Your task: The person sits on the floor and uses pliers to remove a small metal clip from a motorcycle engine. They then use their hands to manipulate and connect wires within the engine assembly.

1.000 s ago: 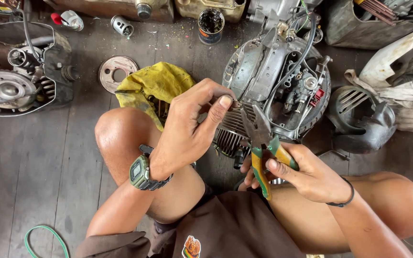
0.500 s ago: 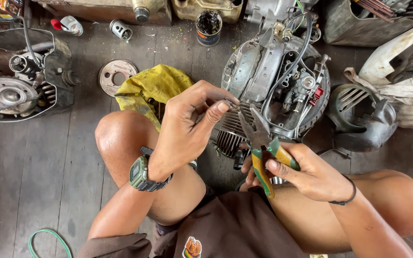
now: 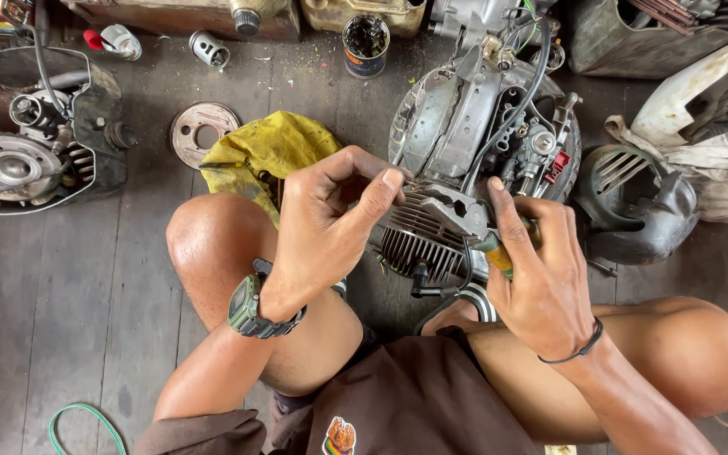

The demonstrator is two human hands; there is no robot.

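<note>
Gripping the pliers (image 3: 473, 221) in the right hand (image 3: 541, 278) with their tip at the engine's finned cylinder (image 3: 423, 240) between the knees, left hand (image 3: 330, 223) pinching something tiny beside it, looks mid-fiddle, next bit needs steady aim

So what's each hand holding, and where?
Right hand grips pliers by the green-yellow handles; left hand pinches something too small to identify.
</note>
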